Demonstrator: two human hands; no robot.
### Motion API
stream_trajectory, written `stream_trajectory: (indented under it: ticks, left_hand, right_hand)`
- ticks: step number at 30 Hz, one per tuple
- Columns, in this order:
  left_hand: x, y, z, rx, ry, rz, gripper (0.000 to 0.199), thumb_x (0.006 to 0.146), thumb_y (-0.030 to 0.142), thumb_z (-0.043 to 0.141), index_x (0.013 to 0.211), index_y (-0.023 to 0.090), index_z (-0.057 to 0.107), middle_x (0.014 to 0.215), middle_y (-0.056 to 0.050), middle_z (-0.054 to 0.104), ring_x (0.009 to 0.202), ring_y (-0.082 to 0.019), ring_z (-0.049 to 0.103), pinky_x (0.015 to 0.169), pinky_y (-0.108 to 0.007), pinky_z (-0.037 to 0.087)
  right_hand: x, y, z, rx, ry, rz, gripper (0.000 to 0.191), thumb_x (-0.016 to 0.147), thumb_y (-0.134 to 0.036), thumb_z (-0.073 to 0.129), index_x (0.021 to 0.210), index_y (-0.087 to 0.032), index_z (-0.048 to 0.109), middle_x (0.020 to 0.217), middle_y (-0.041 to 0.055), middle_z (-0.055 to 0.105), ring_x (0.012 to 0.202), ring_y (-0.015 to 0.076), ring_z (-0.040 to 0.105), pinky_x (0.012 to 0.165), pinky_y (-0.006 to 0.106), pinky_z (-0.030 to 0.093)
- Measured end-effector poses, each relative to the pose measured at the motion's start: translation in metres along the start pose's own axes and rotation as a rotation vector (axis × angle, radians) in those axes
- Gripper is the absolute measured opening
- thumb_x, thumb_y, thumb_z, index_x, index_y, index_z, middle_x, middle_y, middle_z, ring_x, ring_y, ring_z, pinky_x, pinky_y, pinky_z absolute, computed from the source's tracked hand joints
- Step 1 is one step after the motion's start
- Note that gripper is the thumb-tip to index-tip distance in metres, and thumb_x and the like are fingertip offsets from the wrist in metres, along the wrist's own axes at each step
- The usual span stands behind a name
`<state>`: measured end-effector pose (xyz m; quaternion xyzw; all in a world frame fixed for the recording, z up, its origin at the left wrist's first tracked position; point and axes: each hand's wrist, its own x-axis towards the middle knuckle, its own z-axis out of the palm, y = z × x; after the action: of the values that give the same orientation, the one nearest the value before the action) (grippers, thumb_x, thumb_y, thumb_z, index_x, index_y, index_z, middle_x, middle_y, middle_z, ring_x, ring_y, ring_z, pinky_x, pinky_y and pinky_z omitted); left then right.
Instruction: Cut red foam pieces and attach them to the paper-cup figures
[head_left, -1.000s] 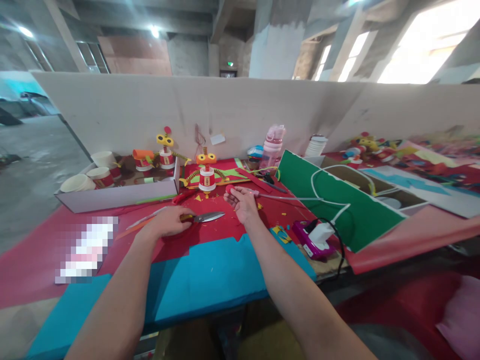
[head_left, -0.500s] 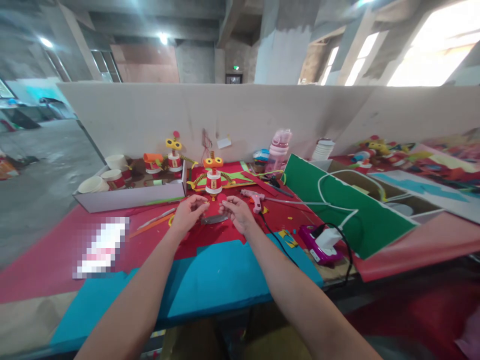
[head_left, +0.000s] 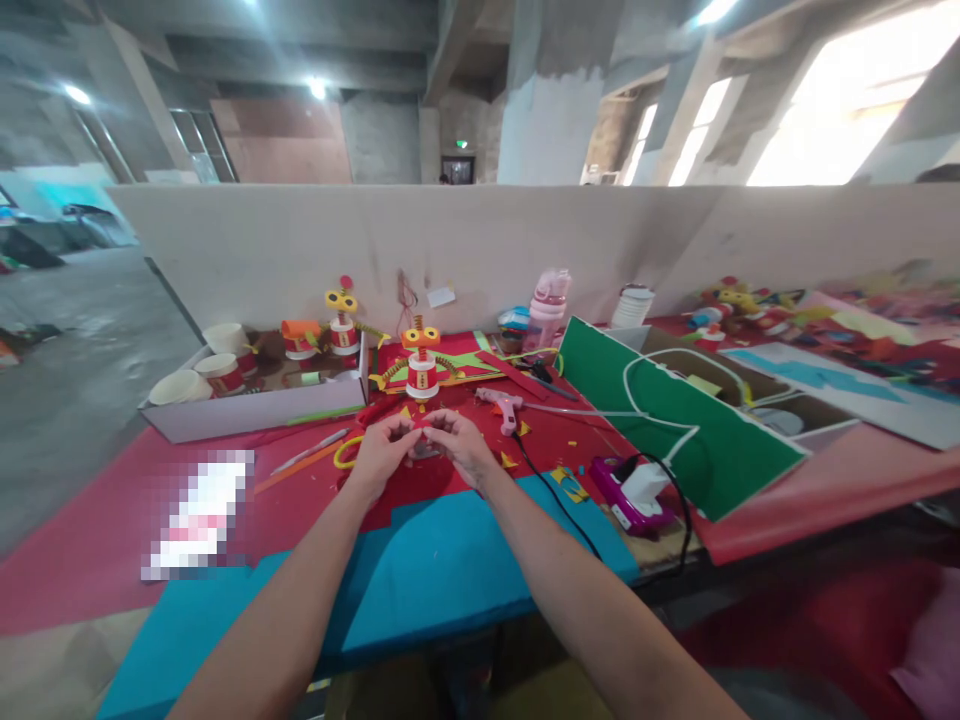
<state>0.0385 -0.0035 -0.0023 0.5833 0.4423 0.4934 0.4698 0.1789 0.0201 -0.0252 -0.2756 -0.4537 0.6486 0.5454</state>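
A cup toy with an orange head and big eyes stood on the red table cover. Just in front of the cup toy, the right hand pinched a small red piece between its fingertips. The left hand had its thumb and finger bent right up to that red piece — I could not tell if they gripped it too. Scissors lay under the hands, nearer than the cup toy. A pink glue gun lay to the right of the cup toy, and a white box with paper cups sat to its left.
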Motion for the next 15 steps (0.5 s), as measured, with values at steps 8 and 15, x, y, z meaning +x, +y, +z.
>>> stream_trajectory:
  ticks: [8,15]
  left_hand:
    - [0.005,0.010,-0.036,0.854,-0.011,0.205,0.017,0.079,0.027,0.051,0.082,0.017,0.065,0.080,-0.005,0.067,0.076,-0.017,0.059,0.071,-0.027,0.045]
    - [-0.004,0.017,-0.066,1.363,-0.359,-0.010,0.059,0.063,0.014,0.057,0.121,0.022,0.053,0.112,-0.012,0.062,0.102,-0.027,0.056,0.079,-0.031,0.043]
  right_hand:
    - [0.002,-0.006,-0.005,-0.010,0.142,-0.051,0.029,0.060,-0.034,0.078,0.075,-0.018,0.060,0.059,-0.0057,0.062,0.046,0.0068,0.055,0.047,0.018,0.045]
    - [0.006,-0.010,-0.010,0.045,0.205,-0.108,0.033,0.059,-0.037,0.079,0.074,-0.018,0.056,0.058,-0.0033,0.065,0.053,0.0128,0.064,0.056,0.026,0.054]
